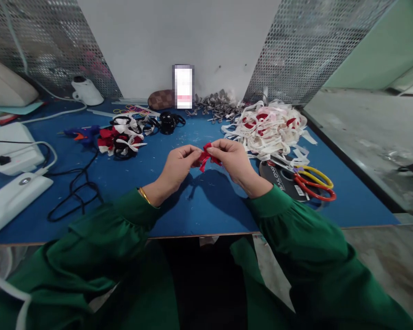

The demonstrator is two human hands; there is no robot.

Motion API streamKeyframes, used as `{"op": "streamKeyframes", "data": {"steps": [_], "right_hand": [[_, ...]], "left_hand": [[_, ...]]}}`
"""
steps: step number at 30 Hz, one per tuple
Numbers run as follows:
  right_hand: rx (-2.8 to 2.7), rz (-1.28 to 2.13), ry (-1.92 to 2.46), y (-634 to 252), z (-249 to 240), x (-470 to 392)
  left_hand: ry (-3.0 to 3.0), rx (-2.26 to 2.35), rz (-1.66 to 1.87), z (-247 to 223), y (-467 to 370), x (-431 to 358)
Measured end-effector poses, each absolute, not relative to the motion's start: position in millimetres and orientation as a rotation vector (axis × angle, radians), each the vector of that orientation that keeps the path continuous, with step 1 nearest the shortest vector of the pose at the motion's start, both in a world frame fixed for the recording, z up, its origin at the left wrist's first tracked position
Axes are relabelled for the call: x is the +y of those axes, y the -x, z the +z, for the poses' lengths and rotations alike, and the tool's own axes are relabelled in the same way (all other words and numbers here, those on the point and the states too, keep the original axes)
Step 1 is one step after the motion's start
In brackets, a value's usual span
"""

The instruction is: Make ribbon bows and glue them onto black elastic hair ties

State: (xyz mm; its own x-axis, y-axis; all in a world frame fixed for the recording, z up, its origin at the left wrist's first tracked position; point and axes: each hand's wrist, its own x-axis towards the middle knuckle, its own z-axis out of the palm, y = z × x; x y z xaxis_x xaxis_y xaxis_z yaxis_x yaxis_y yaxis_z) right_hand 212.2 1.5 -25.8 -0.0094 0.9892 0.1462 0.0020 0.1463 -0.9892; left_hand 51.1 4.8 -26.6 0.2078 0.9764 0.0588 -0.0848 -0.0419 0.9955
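Above the middle of the blue table, a small red ribbon bow [205,156] is pinched from both sides. My left hand [179,167] grips its left part between thumb and fingertips. With thumb and forefinger, my right hand [232,161] holds the right part. A short tail of red ribbon hangs down between the hands; the fingers hide part of the bow. Right of my right hand lies a big tangled pile of white and red ribbons [271,128]. Finished-looking bows on black hair ties [122,137] lie in a heap to the left.
Scissors with red and yellow handles [315,183] rest on a black card [278,178] at the right. Metal clips [220,106] lie at the back near a lit phone [183,87]. A blue glue gun [84,134], its black cord [84,183] and white power strips [17,197] occupy the left.
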Motion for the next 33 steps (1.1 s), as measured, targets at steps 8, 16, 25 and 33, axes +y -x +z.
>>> {"op": "streamKeyframes", "data": {"steps": [8,16,25,33], "right_hand": [[-1.385,1.044,1.063,-214.8,-23.5,2.1],[-1.231,1.310,1.137,-222.2,-19.7,3.4],[-1.512,0.945,1.107,-218.8,-24.3,2.6],[-1.625,0.788,1.161,-218.7,-23.1,-0.8]], "left_hand": [[-1.250,1.058,1.233,-24.2,-49.2,7.6],[-1.202,1.061,1.338,-23.4,-48.3,9.9],[-1.207,1.046,0.992,-22.8,-48.3,4.0],[-1.179,1.038,0.918,-24.7,-49.4,3.3]]}}
